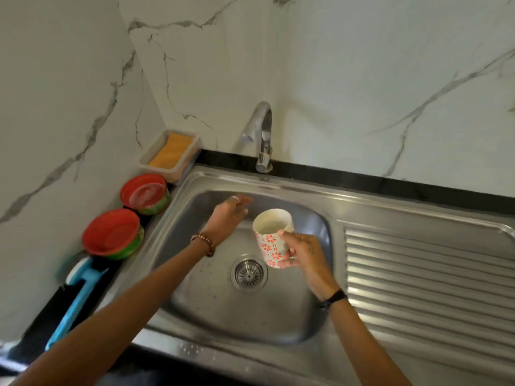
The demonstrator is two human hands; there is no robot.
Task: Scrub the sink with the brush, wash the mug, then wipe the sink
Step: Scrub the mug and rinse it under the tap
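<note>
Right hand (302, 253) holds the mug (271, 235) above the sink (211, 307) basin, fingers (285, 263) curled round the lower side and thumb on the wall nearer the rim. The mug is white with red flower and dash markings; it is tilted, mouth turned toward the camera, pale inside. No writing or brand can be read on it.

Left hand (227, 215) is stretched over the back of the basin, just left of the mug and apart from it, fingers straight and loosely spread, holding nothing. A ring shows on one finger. A bead bracelet (204, 242) sits on the left wrist, a dark band (333, 298) on the right.

The drain (249, 273) lies below the mug, near the basin's middle. Droplets mark the basin floor. The ribbed drainboard (429, 282) runs to the right. The tap (262, 135) stands behind the basin, spout pointing left; no water is seen running.

On the dark surface (50, 316) left of the sink: a blue-handled brush (76, 299) lying flat, two red-lidded tubs (113, 234) (145, 194) with green sides, and a clear tray holding an orange sponge (171, 150) in the corner. Any labels on the tubs are too blurred to read.

Marble-patterned walls stand behind and to the left.
</note>
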